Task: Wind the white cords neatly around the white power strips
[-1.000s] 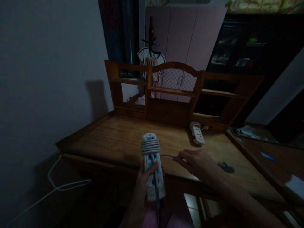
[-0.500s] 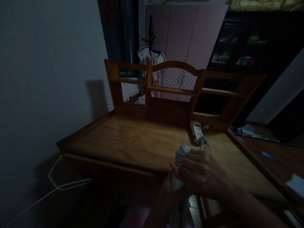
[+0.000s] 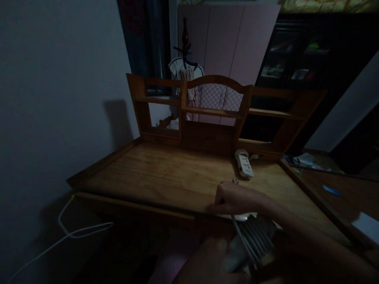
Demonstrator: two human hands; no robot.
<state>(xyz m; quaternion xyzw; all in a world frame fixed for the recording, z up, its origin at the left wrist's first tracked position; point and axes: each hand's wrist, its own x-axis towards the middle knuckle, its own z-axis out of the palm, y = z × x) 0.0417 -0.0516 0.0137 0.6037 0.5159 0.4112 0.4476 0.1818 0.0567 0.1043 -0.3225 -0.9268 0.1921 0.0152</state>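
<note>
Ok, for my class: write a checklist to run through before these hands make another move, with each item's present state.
1. Left hand holding the wrapped power strip: ok, though blurred.
2. Cord turns lying side by side: ok.
3. All cord wound: not ok; a length runs up to the right hand.
4. Plug prongs visible: ok, just above the right hand.
5. Second power strip apart from both hands: ok, on the desk.
6. Wrapped strip's sockets undamaged: cannot tell.
</note>
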